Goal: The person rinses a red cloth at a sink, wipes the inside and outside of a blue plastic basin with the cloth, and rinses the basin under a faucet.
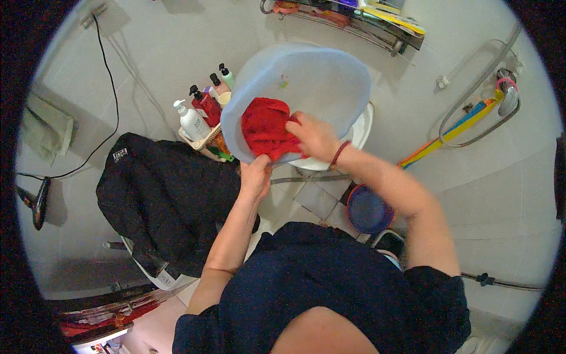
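Note:
A large pale blue plastic basin [330,76] is tilted up in front of me, its inside facing me. My left hand [256,177] grips its near rim, fingers closed over the edge. Inside, against the left wall, lies a bunched red cloth [265,127]. My right hand [312,138], with a dark red band at the wrist, reaches into the basin and has its fingers closed on the right side of that cloth. Part of a white round basin [362,130] shows behind and below the blue one.
Pump bottles [191,120] crowd a small rack on the left, beside a heap of black clothing [171,200]. A dark blue bucket [368,207] stands on the tiled floor to the right. A metal shelf [365,26] hangs on the far wall; a hair dryer [40,203] hangs far left.

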Demonstrator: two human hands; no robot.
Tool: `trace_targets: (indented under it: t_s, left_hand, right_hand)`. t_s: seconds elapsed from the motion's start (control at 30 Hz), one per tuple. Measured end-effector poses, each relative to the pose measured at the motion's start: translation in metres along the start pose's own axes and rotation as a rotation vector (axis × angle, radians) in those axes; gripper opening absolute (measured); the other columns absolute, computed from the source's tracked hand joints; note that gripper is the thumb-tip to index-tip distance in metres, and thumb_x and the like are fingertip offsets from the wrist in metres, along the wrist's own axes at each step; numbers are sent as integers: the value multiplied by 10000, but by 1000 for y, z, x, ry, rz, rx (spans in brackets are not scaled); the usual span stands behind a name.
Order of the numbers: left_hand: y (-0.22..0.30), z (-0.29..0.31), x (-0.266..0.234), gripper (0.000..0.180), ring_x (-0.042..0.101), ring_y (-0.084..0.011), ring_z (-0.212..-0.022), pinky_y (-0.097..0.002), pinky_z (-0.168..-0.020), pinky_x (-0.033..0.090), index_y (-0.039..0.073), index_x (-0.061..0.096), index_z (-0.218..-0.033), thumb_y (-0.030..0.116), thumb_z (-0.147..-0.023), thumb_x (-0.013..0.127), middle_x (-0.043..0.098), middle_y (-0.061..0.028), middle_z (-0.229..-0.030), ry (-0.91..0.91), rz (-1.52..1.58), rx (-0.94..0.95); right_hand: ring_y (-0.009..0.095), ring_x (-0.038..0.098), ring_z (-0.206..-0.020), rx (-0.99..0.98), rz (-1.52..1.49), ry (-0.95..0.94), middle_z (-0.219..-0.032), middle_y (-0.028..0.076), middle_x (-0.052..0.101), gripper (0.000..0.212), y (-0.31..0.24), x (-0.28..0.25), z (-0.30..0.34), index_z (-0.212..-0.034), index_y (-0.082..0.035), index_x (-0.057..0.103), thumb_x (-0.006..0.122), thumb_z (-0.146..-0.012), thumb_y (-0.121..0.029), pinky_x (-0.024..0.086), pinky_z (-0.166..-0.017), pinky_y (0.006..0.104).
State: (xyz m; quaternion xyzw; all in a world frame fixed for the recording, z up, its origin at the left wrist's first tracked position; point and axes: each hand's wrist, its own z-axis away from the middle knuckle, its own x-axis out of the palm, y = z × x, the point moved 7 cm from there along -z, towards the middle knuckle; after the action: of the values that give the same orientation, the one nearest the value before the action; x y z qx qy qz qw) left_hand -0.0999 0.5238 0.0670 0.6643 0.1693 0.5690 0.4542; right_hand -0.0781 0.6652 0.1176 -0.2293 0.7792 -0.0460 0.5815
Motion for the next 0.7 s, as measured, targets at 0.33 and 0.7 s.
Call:
trace_targets:
  t_s: [0.33,0.7]
  left_hand:
    - [7,-12,-4,518,568,-268,-931,-389,-704,534,8,325,-1236,-54,-737,450,500,-146,-1122,69,-33,14]
    - [15,-28,-55,301,593,-221,-790,-373,-663,524,-26,452,-1067,-15,-767,465,543,-112,-932,282,41,58]
  right_hand:
    - [297,520,-980,18,400,307,-1094,131,515,304,19,-72,-26,-1032,-121,509,544,-730,-107,435,-807,390]
    - [131,563,-873,477,-1303,90,-977,54,587,330,1,51,47,-1106,-42,488,604,-809,-126,473,-772,294]
